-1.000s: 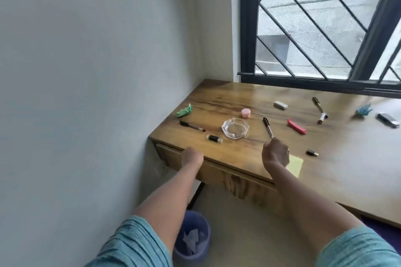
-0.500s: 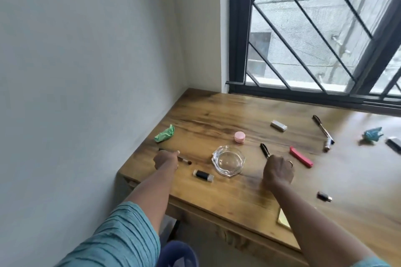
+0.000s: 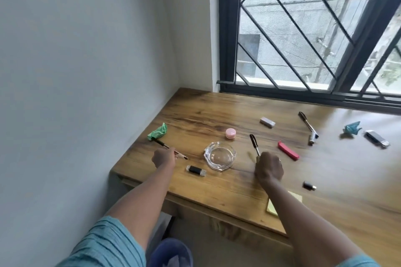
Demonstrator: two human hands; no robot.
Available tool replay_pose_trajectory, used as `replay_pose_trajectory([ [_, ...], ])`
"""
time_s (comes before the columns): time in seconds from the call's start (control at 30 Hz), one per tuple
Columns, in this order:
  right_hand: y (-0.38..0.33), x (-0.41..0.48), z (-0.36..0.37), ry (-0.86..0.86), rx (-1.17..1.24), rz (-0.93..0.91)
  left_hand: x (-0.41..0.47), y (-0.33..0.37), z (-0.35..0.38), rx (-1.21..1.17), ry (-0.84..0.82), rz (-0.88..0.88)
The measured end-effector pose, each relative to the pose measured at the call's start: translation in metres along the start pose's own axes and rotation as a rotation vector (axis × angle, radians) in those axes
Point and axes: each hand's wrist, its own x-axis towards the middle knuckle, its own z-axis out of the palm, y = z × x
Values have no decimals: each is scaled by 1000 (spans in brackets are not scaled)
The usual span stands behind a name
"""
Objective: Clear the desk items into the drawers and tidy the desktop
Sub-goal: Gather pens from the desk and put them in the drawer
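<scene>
Fingers (image 3: 171,154) of the left hand (image 3: 163,157) are curled round the middle of a thin dark pen (image 3: 170,148), which lies slanted near the worktop's left edge; whether it is lifted off the wood I cannot tell. The right hand (image 3: 269,168) is closed in a fist on the lower end of a black pen (image 3: 253,142), whose capped tip points away toward the window (image 3: 303,28).

Largest is the wooden worktop (image 3: 217,188), set into a corner between a pale wall and the barred window. A blue bin (image 3: 171,252) shows below its front edge. Between the two hands sits a clear glass ashtray (image 3: 220,156), with a small pink jar (image 3: 230,133) just behind it. A yellow sticky pad (image 3: 272,210) lies at the front edge, partly hidden by the right forearm.

Right of the black pen lies a red bar (image 3: 288,150), and farther back a third pen (image 3: 308,127) and a grey eraser (image 3: 267,122). A green crumpled paper (image 3: 158,131) rests at the far end of the thin pen. A teal crumpled paper (image 3: 351,128) and a silver lighter (image 3: 377,138) lie at the far right. A black USB stick (image 3: 196,170) sits in front of the ashtray, a small black adapter (image 3: 309,185) near the right wrist.
</scene>
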Motion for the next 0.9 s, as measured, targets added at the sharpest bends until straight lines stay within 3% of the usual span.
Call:
replay_pose_trajectory([
  [0.27, 12, -71, -12, 69, 161, -90, -93, -34, -9, -11, -77, 207],
  [0.43, 50, -138, -38, 63, 247, -48, -166, -70, -39, 2, -168, 289],
  [0.67, 151, -229, -90, 66, 150, -17, -290, -139, -41, 116, -350, 407],
  [0.9, 267, -267, -131, 58, 105, 144, -411, -195, -1, 315, -605, 505],
])
